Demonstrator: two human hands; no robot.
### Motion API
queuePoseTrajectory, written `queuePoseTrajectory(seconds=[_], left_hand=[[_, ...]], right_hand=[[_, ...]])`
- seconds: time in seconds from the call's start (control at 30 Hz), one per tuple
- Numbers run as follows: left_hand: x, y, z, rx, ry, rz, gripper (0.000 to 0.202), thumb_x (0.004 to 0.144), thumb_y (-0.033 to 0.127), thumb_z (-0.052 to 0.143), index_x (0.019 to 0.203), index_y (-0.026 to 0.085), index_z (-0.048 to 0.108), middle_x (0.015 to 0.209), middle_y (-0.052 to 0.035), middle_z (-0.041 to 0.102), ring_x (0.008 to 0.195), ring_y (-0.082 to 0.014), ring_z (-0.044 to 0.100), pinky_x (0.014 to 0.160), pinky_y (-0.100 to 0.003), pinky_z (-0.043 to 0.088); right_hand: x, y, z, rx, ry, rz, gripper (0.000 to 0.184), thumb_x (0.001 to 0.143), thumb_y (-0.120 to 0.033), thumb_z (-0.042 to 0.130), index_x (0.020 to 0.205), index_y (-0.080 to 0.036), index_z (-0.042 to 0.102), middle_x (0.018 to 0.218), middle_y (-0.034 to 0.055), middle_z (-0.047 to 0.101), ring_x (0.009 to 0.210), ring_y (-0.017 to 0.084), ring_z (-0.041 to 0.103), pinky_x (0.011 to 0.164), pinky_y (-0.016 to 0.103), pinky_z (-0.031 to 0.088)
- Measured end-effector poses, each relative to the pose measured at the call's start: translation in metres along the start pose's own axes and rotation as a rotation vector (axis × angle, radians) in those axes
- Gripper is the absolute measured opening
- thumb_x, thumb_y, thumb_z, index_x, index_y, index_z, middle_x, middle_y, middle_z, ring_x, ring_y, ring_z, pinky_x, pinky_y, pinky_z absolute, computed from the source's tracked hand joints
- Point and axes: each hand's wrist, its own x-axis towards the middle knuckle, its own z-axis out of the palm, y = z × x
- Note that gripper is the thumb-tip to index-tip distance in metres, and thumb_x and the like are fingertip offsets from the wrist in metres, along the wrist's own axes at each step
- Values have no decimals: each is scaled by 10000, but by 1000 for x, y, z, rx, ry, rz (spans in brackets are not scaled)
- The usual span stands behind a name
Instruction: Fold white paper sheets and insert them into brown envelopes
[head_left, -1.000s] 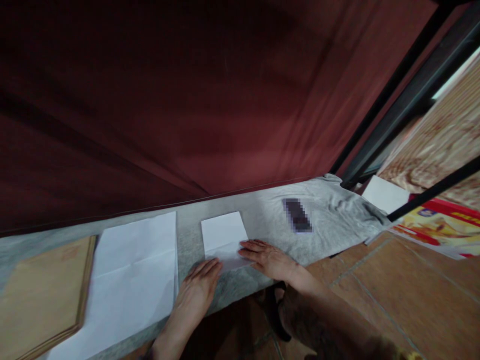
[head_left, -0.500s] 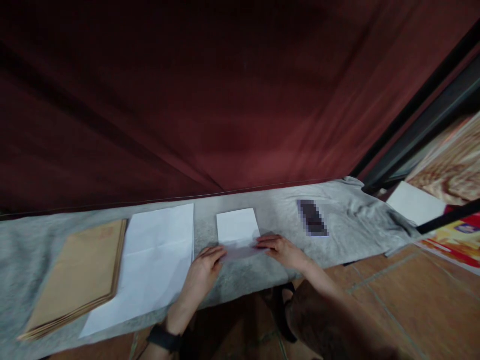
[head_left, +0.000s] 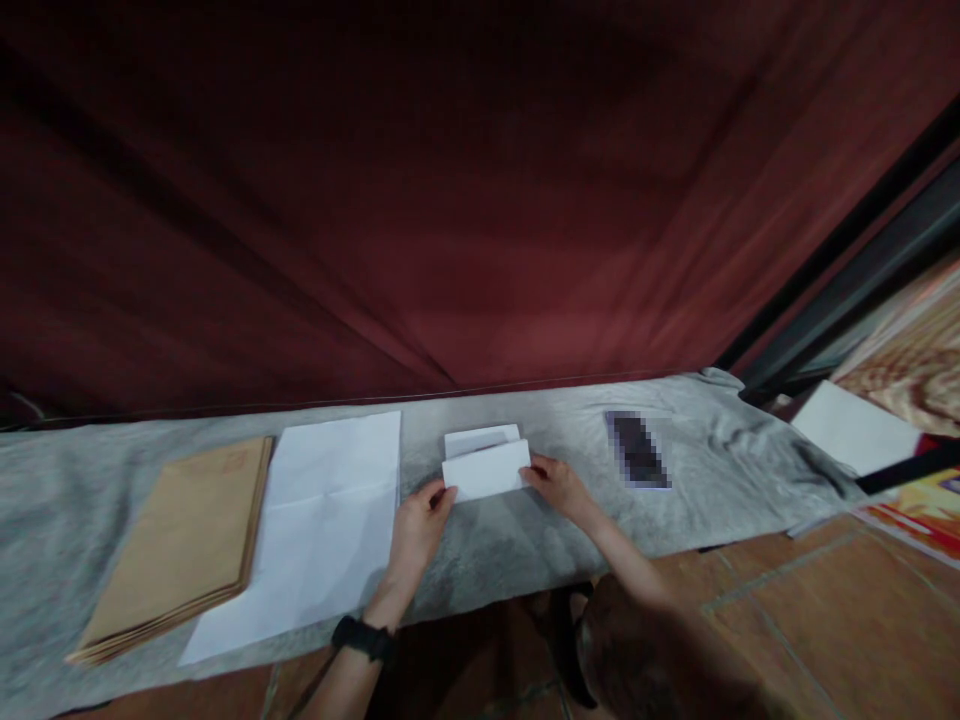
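Note:
A small folded white paper [head_left: 486, 474] is held level by its two ends over the grey cloth. My left hand [head_left: 417, 525] pinches its left end and wears a black wristband. At the opposite end, my right hand [head_left: 559, 488] grips between thumb and fingers. Just behind the held strip shows another white paper panel [head_left: 469, 440]; whether the two are joined, I cannot tell. Left of my hands lie large white sheets [head_left: 330, 510] with a faint crease across them.
A stack of brown envelopes [head_left: 180, 540] overlaps the white sheets at the left. Right of my hands lies a dark, pixelated rectangular object [head_left: 639, 450]. The grey cloth [head_left: 510, 560] covers a narrow surface against a dark red curtain [head_left: 450, 250]. Tiled floor [head_left: 840, 610] shows below.
The paper was a blurred strip low in front of the white panel; now it stands up, sharp, partly covering that panel. Both hands keep hold of its ends. The view has shifted slightly.

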Motion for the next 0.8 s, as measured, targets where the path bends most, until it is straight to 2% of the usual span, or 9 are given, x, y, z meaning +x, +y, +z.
queuePoseTrajectory(seconds=[0.2,0.3,0.43,0.57,0.8], left_hand=[[12,3,6,27,51,-34,235,914,314,563,999,183,739,944,-78,787,832,-205,709,772,-300,516],[17,7,7,-13,69,-17,283,922,326,562,1096,162,713,995,-102,778,872,-217,716,781,-307,517],[21,10,9,12,64,-37,392,910,345,590,1226,122,657,923,-108,768,825,-228,717,731,-310,511],[21,12,10,37,52,-52,424,906,306,603,1300,147,610,898,-77,765,836,-215,722,722,-293,505],[17,28,11,134,44,-148,418,940,244,562,1351,164,575,1022,-99,774,922,-232,730,776,-302,496]], right_hand=[[10,-3,7,-109,40,63,247,981,-329,498,868,-210,684,818,17,728,763,171,663,657,238,434],[13,-4,11,-170,73,90,242,1007,-323,488,926,-211,686,878,31,750,808,172,685,677,235,438],[17,-7,15,-269,95,121,242,1028,-349,484,976,-217,681,884,43,758,839,180,703,675,234,434],[20,-11,18,-336,91,148,248,1045,-354,450,1063,-226,662,938,58,765,888,194,717,690,251,445],[20,-19,18,-424,69,181,280,1057,-372,413,1129,-211,631,961,92,763,885,220,730,718,285,476]])
